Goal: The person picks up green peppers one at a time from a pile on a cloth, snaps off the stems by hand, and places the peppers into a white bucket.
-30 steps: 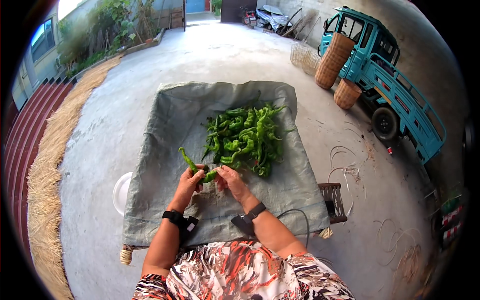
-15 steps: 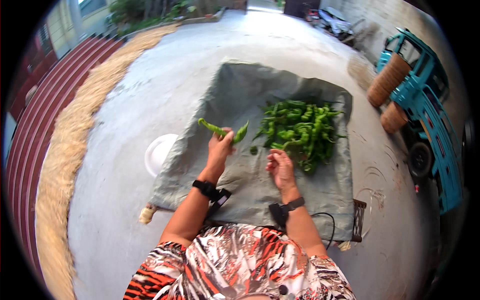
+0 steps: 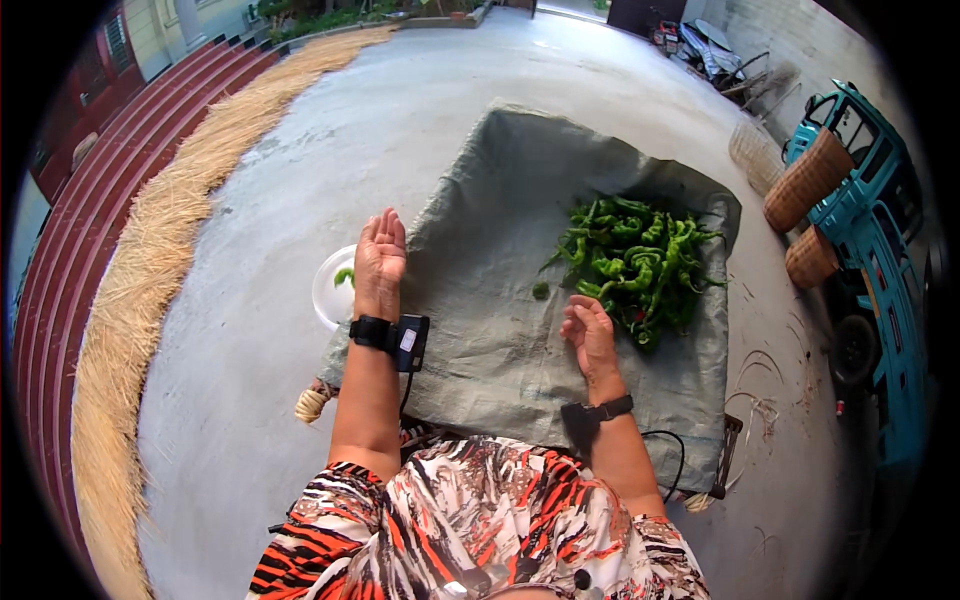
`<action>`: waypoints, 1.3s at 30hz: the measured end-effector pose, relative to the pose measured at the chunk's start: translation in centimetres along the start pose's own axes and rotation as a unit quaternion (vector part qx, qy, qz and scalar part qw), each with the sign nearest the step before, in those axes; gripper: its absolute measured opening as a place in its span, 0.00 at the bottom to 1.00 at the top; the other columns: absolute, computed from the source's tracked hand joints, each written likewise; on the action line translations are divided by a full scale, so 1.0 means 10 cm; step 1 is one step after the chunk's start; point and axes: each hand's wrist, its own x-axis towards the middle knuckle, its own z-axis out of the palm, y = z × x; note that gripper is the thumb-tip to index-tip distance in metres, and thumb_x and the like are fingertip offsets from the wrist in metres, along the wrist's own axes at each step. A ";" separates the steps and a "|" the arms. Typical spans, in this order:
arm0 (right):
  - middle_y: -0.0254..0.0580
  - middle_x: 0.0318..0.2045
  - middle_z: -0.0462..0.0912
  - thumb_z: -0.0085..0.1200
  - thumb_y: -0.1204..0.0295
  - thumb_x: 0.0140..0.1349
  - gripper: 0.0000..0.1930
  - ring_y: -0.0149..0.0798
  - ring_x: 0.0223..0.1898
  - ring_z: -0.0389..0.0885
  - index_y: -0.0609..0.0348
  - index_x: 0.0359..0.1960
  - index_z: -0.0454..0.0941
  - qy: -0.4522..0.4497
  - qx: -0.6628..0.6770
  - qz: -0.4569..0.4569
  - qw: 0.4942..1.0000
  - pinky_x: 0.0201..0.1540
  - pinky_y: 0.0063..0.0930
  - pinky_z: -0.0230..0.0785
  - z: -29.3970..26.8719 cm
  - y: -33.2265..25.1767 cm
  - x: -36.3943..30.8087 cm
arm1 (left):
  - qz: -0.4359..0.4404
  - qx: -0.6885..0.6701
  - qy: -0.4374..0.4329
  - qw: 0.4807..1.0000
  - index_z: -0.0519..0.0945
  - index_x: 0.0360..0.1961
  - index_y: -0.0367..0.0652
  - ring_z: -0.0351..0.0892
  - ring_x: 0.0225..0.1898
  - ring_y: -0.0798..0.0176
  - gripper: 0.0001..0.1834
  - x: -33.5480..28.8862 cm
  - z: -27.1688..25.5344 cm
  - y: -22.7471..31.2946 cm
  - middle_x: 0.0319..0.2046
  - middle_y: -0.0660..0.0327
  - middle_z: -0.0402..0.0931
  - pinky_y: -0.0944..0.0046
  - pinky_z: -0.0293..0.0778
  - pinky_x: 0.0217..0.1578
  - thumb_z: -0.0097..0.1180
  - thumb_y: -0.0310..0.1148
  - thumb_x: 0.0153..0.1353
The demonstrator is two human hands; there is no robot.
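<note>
My left hand [image 3: 380, 255] is raised at the left side of the grey-green sheet, palm turned up, fingers stretched out and holding nothing. Beside it stands a round white bowl [image 3: 322, 290], partly hidden by my hand and wrist. A bright green pepper [image 3: 344, 275] shows at the bowl. My right hand [image 3: 590, 336] hovers by the near left edge of a heap of long green peppers [image 3: 640, 262]. Its fingers are loosely bent, and nothing shows in them. Both wrists wear black straps with small devices.
The sheet [image 3: 470, 330] covers a low table with raised, folded far edges. A small green piece [image 3: 541, 290] lies left of the heap. Straw [image 3: 160, 240] runs along red steps [image 3: 90, 250] at left. Wicker baskets [image 3: 808, 180] stand against a teal truck [image 3: 890, 240] at right.
My left hand has moved left from over the sheet to the bowl and let go of the green peppers. A green pepper now shows at the bowl. The right hand stays by the heap.
</note>
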 end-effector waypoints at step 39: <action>0.35 0.23 0.76 0.53 0.72 0.57 0.05 0.29 0.24 0.74 0.61 0.30 0.74 0.049 -0.270 -0.157 0.949 0.30 0.23 0.68 0.24 -0.04 -0.10 | -0.173 0.567 -0.320 0.739 0.74 0.37 0.42 0.71 0.25 0.75 0.11 -0.92 -0.01 -1.53 0.27 0.68 0.71 0.75 0.70 0.26 0.61 0.29 0.54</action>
